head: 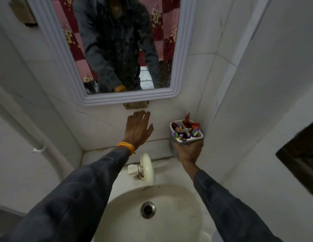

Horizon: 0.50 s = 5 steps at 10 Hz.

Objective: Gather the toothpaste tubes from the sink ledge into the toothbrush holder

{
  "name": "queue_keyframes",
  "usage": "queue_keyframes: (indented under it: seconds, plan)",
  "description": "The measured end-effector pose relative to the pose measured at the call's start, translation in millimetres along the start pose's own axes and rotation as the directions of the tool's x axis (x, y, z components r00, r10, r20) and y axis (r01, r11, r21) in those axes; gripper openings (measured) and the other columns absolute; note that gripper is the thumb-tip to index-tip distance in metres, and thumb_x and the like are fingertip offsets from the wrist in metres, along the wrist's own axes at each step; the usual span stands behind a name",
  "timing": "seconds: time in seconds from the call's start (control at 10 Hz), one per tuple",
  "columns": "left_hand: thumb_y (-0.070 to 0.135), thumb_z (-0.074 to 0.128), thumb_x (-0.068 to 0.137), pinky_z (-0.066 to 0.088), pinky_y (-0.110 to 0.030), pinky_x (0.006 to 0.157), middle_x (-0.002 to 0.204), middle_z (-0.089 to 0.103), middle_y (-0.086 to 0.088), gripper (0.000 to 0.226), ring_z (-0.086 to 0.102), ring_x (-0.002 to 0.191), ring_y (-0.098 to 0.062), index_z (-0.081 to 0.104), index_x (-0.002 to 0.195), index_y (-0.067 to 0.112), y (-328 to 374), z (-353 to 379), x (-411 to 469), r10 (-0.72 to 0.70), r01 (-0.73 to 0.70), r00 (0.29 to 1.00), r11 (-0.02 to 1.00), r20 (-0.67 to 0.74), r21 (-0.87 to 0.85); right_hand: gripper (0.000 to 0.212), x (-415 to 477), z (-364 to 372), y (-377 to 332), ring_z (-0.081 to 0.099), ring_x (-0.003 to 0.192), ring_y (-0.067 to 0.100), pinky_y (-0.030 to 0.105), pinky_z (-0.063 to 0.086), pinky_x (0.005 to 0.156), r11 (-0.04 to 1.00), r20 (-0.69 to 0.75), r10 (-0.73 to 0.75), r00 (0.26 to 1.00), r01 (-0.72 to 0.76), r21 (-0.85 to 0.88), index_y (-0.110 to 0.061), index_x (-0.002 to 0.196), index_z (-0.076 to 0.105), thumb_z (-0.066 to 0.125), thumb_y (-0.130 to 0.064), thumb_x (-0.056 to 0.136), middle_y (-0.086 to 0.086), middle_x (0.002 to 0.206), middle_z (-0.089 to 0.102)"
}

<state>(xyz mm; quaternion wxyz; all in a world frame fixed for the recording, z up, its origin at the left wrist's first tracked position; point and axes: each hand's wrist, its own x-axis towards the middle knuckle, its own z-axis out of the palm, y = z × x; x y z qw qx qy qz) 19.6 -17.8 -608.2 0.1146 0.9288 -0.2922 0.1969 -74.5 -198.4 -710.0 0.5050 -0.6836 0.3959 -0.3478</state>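
Note:
A white toothbrush holder (pixel 201 136) with four compartments is at the right corner of the sink ledge, and my right hand (pixel 188 151) grips its lower body. Red toothpaste tubes (pixel 187 119) and purple-and-green toothbrush heads (pixel 177 132) stick out of its compartments. My left hand (pixel 138 129), with an orange band at the wrist, has its fingers spread flat against the tiled wall above the ledge and holds nothing. No loose tube shows on the ledge (pixel 103 153).
A white tap (pixel 148 169) rises over the basin (pixel 152 212) with its metal drain. A white-framed mirror (pixel 110 49) hangs above, with a small bracket (pixel 135 105) under it. A white pipe (pixel 38 142) runs down the left wall; tiled walls close in on the right.

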Motion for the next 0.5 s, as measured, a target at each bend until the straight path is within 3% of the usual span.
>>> queue_keyframes:
  seconds: [0.2,0.3,0.4,0.5]
  plan:
    - [0.039,0.056,0.091,0.041,-0.049,0.102,0.139,0.053,-0.018,0.055,0.052,0.124,-0.036,0.049,0.137,0.01,3,20,-11,-0.031,0.031,0.997,0.999,0.065,-0.005,0.123,12,27,25,0.066,0.126,0.048,0.058,0.06,0.105,0.997,-0.014,0.038,0.999,-0.039,-0.069,0.007,0.147,0.049,0.107,-0.029,0.045,0.028,0.138,0.063]
    - [0.042,0.052,0.093,0.04,-0.049,0.104,0.142,0.05,-0.017,0.056,0.049,0.127,-0.035,0.046,0.139,0.01,-1,23,-10,-0.048,0.049,0.994,0.999,0.094,-0.007,0.131,16,36,39,0.065,0.128,0.052,0.062,0.057,0.108,0.995,-0.039,0.012,0.999,-0.015,-0.096,0.011,0.149,0.046,0.101,-0.046,0.045,0.031,0.141,0.06]
    - [0.044,0.049,0.094,0.038,-0.048,0.106,0.144,0.048,-0.015,0.057,0.047,0.129,-0.033,0.043,0.141,0.011,-1,13,-13,-0.078,0.082,0.992,0.996,0.098,-0.038,0.126,0,15,12,0.059,0.134,0.051,0.053,0.053,0.11,0.989,-0.004,-0.007,1.0,0.006,-0.147,0.015,0.15,0.046,0.109,-0.03,0.051,0.033,0.143,0.058]
    - [0.043,0.049,0.094,0.04,-0.047,0.104,0.142,0.049,-0.015,0.057,0.048,0.128,-0.033,0.044,0.14,0.011,1,3,-13,-0.083,0.085,0.995,0.996,0.063,-0.039,0.136,-15,-1,5,0.056,0.135,0.053,0.056,0.054,0.108,0.978,0.032,-0.074,0.997,0.079,-0.194,0.015,0.155,0.04,0.11,-0.037,0.05,0.033,0.146,0.054]
